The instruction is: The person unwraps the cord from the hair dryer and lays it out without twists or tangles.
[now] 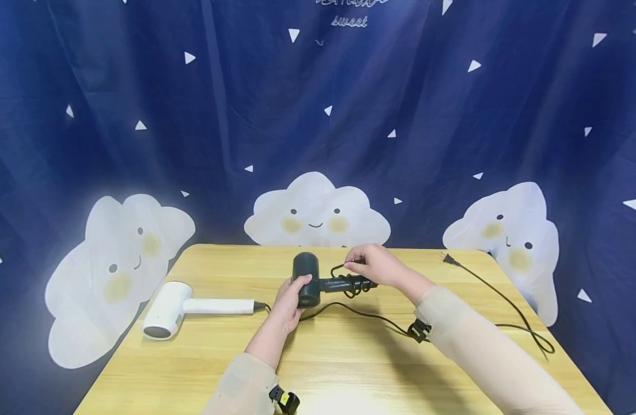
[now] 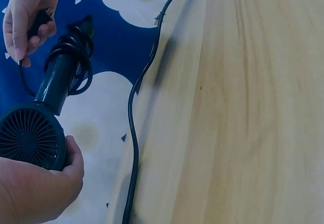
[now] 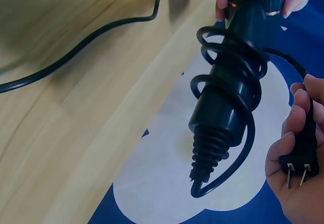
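Observation:
A dark green hair dryer is held above the table by its head, which my left hand grips with the thumb on top. Its handle points right, with the black cord coiled loosely round it several times. In my right hand, beside the handle, is the plug at the cord's end, its two metal prongs showing in the right wrist view. The left wrist view shows the round slatted grille at one end of the head, above my left hand.
On the left of the wooden table lies a white hair dryer. Its black cord runs rightward beneath both hands, loops near the right edge and ends in a plug at the back right. A blue curtain with clouds hangs behind.

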Available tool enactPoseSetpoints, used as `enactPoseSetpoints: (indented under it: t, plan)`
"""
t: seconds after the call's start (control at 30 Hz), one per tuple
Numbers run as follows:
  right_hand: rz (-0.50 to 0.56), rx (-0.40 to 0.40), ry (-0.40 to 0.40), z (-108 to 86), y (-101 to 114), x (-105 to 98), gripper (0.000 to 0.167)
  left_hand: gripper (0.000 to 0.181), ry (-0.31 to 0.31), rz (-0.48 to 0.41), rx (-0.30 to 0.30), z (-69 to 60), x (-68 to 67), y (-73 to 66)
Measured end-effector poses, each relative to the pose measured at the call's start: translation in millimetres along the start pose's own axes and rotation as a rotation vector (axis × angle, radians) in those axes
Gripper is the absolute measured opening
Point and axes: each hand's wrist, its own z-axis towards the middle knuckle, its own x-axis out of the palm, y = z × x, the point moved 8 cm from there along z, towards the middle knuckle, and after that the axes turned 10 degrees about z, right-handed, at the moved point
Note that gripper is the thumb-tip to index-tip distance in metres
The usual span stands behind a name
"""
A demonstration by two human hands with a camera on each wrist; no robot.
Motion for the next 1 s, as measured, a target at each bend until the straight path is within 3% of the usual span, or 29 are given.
enactPoseSetpoints:
  t: [0.33, 0.5, 0.77, 1.0]
  plan:
    - [-0.056, -0.006, 0.044, 9.6, -15, -5, 0.015, 0.058, 0.01, 0.003, 0.002, 0.6, -0.5, 0.6]
    - [-0.03, 0.005, 0.057, 10.4, -31, -11, 0.014, 0.061, 0.029, -0.026, 0.001, 1.9, 0.6, 0.5]
    - [0.165, 0.058, 0.095, 5.9, -60, -13, 0.015, 0.061, 0.057, -0.064, -0.001, 1.5, 0.0, 0.1]
    - [0.413, 0.155, 0.102, -3.5, -92, -5, 0.019, 0.061, 0.092, -0.095, -0.007, 0.6, 2.6, -0.1]
